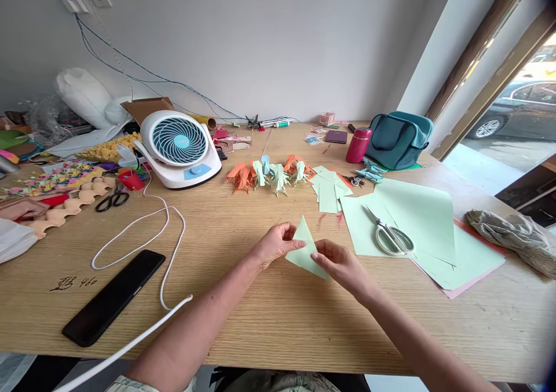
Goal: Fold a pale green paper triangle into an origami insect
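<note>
Two hands on one small sheet, and the fold is mid-way. The left hand [275,244] pinches the upper left edge of the pale green folded paper [306,252], thumb and forefinger closed on it near the peak. The right hand [343,264] clamps the lower right side, fingers curled tight over the edge, thumb on top. The paper sits as a pointed triangle, its tip upward, held just above the wooden table [269,322] near the front centre.

By the look of it, this piece is only a few folds in: a flat triangle, nothing like the finished shapes. Beyond the hands, a row of orange and green origami figures [269,175] stands complete, so a good batch looks done. Cut green squares [328,189] lie stacked just right of them, waiting. Larger green sheets [417,218] spread to the right, with scissors [391,235] resting on top.

Out left, a white desk fan [180,146], its cable looping across the table, and a black phone [113,296] lying flat.
</note>
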`<state>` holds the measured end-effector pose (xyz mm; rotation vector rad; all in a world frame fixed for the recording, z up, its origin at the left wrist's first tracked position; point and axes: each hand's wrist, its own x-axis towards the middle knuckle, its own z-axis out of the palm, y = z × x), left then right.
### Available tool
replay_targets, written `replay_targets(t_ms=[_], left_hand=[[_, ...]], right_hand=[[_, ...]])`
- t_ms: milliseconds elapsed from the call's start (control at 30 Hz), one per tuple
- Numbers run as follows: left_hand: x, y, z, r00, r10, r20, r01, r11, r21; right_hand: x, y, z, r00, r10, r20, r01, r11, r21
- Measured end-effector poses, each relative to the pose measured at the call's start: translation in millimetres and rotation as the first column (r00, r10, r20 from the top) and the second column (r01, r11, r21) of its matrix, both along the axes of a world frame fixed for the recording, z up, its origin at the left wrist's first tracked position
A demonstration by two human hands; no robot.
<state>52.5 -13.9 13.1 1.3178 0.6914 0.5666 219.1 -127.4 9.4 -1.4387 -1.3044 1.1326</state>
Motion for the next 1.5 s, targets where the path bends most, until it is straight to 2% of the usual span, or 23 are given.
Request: replay_targets(t_ms=[67,167,267,333,467,633,733,833,1067,1200,1267,1367,1500], left_hand=[[-1,-1,0.2,0.999,-0.025,0.030,0.026,0.999,-0.030],[-4,2,-4.9,0.998,-0.054,0.036,0.056,0.997,-0.056],[-5,6,-12.0,1.000,-0.019,-0.022,0.020,0.998,0.060],[-4,7,-15.2,0.999,0.006,-0.042,0.001,0.986,0.168],[-1,5,-17.7,0.998,0.016,-0.061,0.002,0.958,0.287],[1,0,-16.8,0.989,0.070,-0.132,-0.001,0.886,0.463],[3,-3,-15.6,0.981,0.080,-0.177,0.024,0.855,0.518],[5,-8,-15.5,0.979,0.069,-0.191,0.045,0.844,0.535],[3,-8,-20.8,0.981,0.041,-0.191,0.061,0.864,0.500],[3,-6,-21.3,0.982,0.078,-0.175,0.025,0.852,0.522],[4,-7,-21.0,0.983,0.081,-0.163,0.011,0.867,0.498],[5,-9,-21.7,0.984,0.059,-0.167,0.021,0.896,0.443],[4,-9,-23.8,0.978,0.085,-0.188,0.010,0.890,0.455]], right_hand=[[-1,16,3.1,0.993,0.020,-0.117,-0.025,0.999,-0.046],[-2,31,-2.1,0.958,-0.021,-0.285,0.008,0.999,-0.045],[1,35,-12.1,0.925,-0.084,-0.370,0.080,0.996,-0.026],[4,34,-17.2,0.919,-0.102,-0.381,0.098,0.995,-0.032],[5,31,-21.0,0.930,-0.096,-0.354,0.085,0.995,-0.048],[5,32,-21.7,0.936,-0.082,-0.343,0.073,0.997,-0.040],[4,33,-22.8,0.935,-0.072,-0.348,0.071,0.997,-0.017],[2,35,-24.5,0.925,-0.080,-0.371,0.080,0.997,-0.016],[-5,36,-25.4,0.868,-0.159,-0.470,0.163,0.986,-0.034],[-5,37,-22.0,0.879,-0.135,-0.458,0.137,0.990,-0.029],[-5,37,-21.1,0.892,-0.132,-0.432,0.132,0.991,-0.031],[-5,38,-21.6,0.901,-0.170,-0.400,0.172,0.985,-0.030],[-4,38,-23.0,0.895,-0.188,-0.405,0.199,0.980,-0.016]])
